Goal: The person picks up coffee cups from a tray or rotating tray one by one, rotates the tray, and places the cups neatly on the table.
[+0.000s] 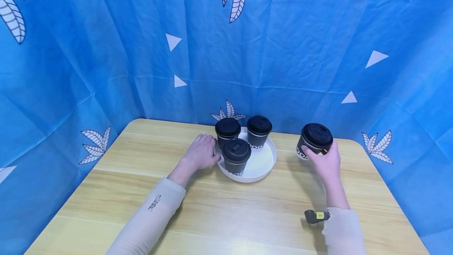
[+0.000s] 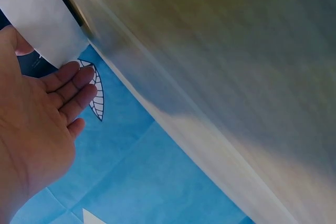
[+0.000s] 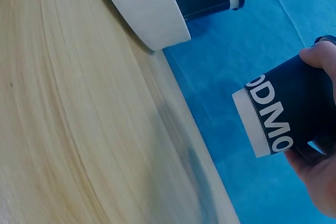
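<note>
My right hand point(image 1: 327, 162) grips a black paper coffee cup point(image 3: 294, 106) with a black lid point(image 1: 317, 135), fingers and thumb round its side. It is tilted slightly and held above the table, right of the tray. White lettering and a pale base band show in the right wrist view. At the left rim of the round white tray point(image 1: 260, 166), my left hand point(image 1: 201, 152) rests with loosely bent fingers, its thumb right at the rim. On the tray stand three similar lidded cups: front point(image 1: 236, 156), back left point(image 1: 227, 131) and back right point(image 1: 259, 131).
The light wooden table point(image 1: 219, 215) reaches back to a blue patterned cloth point(image 1: 301, 50) that also hangs at both sides. A small black piece with a yellow label point(image 1: 316, 216) sticks out at the right sleeve cuff.
</note>
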Action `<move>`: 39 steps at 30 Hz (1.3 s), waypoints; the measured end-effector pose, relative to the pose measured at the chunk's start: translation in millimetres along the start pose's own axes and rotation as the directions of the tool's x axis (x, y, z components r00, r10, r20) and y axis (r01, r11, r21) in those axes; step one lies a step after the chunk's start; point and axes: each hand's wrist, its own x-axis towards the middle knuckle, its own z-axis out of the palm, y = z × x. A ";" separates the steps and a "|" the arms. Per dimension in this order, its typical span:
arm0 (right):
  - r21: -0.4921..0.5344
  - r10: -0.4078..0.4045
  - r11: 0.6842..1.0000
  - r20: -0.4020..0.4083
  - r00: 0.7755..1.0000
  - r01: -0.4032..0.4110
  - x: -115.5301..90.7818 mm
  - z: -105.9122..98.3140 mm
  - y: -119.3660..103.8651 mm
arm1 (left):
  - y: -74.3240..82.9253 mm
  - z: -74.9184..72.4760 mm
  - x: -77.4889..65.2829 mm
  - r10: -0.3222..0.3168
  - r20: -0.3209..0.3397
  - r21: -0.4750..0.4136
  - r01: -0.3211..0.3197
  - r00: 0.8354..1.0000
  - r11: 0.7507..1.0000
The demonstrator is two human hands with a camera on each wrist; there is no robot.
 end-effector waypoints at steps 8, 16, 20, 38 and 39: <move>-0.007 0.027 1.000 -0.040 0.999 -0.027 2.7 -6.2 4.4 | 0.2 -0.3 -0.1 0.001 0.000 0.003 -0.001 1.000 1.000; -0.010 0.052 0.999 -0.078 0.996 -0.053 5.5 -12.1 10.1 | -0.1 0.1 -0.7 0.002 -0.002 -0.002 -0.002 1.000 1.000; -0.001 0.064 0.998 -0.102 0.993 -0.065 5.0 -16.3 11.7 | -0.4 0.5 -0.8 0.003 -0.001 0.002 -0.003 1.000 1.000; -0.054 0.148 0.986 -0.172 0.974 -0.160 7.9 -32.2 33.1 | 0.1 0.1 -0.6 -0.005 -0.002 0.000 0.005 1.000 1.000; -0.058 0.150 0.985 -0.175 0.973 -0.163 7.9 -32.8 34.0 | 0.0 0.2 -0.6 -0.004 -0.003 0.000 0.004 1.000 1.000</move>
